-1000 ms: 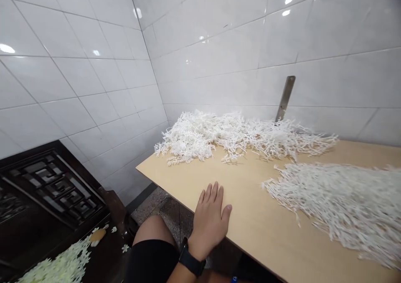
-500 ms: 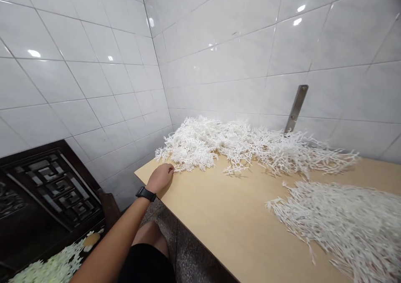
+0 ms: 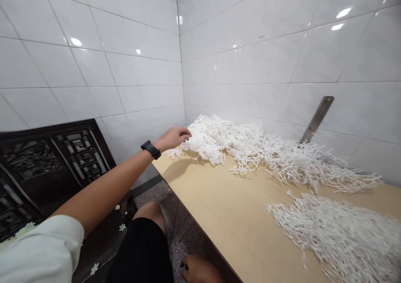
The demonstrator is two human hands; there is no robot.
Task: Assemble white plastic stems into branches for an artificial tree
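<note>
My left hand, with a black watch on its wrist, is raised a little above the table at the left end of a heap of white branching plastic-looking sprigs. Its fingers are bent and drawn together, with their tips against the white tufts in view. Whether a sprig is between the fingertips I cannot make out. A small loose sprig lies on the table below the hand. My right hand is out of view.
The wooden table meets the tiled walls at its far corner. A second pile of white strands lies front right. A metal bracket stands by the wall. Left is a dark carved bench with pale flower-shaped pieces. A bare foot seems to show below.
My left hand has lifted off the table's left edge and moved up and over the end of the heap. The camera view has turned left, showing more of the bench.
</note>
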